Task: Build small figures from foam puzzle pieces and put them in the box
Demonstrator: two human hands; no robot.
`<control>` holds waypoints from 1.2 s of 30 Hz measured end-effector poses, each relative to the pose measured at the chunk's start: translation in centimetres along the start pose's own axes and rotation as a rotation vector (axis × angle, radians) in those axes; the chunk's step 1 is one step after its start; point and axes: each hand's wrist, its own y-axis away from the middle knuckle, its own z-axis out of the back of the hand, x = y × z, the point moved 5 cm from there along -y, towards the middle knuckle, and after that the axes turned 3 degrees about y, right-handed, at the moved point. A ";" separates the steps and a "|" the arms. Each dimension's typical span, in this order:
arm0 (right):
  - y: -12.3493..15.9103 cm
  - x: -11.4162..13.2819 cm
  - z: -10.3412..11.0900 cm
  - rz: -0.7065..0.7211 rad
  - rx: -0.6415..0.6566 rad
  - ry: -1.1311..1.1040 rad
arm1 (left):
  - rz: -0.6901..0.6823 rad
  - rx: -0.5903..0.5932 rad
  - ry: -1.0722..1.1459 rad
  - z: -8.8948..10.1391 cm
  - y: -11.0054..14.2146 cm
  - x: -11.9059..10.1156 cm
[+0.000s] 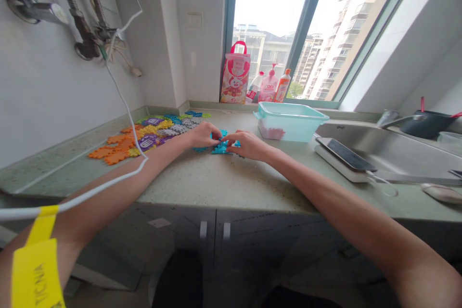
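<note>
My left hand has its thumb and fingers closed at the upper edge of bright blue jagged-edged interlocking pieces on the counter. From the other side, my right hand pinches the same blue pieces, thumb and fingertips close to those of the left. The exact grip is small and partly hidden by the fingers. Left of my left hand lies a joined patch of similar pieces: orange ones, yellow ones, purple ones and grey ones, with more blue and green behind.
A pale teal plastic tub with something pink inside stands right of my hands. Beyond it are a phone on a white box and a steel sink. A white cable hangs across the left side. Bottles line the windowsill.
</note>
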 end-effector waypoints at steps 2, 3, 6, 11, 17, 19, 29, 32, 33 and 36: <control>0.0 0.1 -0.1 0.019 0.005 0.020 | -0.003 -0.002 0.010 0.2 0.0 -0.1; 0.0 0.2 -0.1 0.025 0.009 0.027 | -0.006 -0.005 0.020 0.3 0.0 -0.2; 0.1 0.3 0.1 0.022 0.016 0.029 | -0.001 -0.023 0.050 0.6 0.1 -0.4; 0.3 0.8 0.4 0.040 0.019 0.084 | 0.032 -0.017 0.078 0.3 0.0 -0.5; 0.7 1.0 0.1 0.023 -0.023 0.192 | 0.021 0.038 0.106 0.3 -0.4 -0.6; 0.7 1.1 -0.1 0.021 -0.025 0.205 | 0.016 0.050 0.091 0.2 -0.4 -0.6; 1.0 -1.1 4.3 -0.043 -0.039 0.154 | 0.051 0.031 -0.257 3.1 0.2 -1.5; 1.4 -2.0 5.2 -0.137 0.079 0.280 | 0.224 0.130 -0.386 5.1 1.0 -0.4; 1.5 -2.1 5.1 -0.154 0.129 0.313 | 0.271 0.167 -0.410 5.6 1.3 -0.1; 1.8 -2.0 4.3 -0.202 0.252 0.365 | 0.384 0.213 -0.442 6.2 1.9 0.6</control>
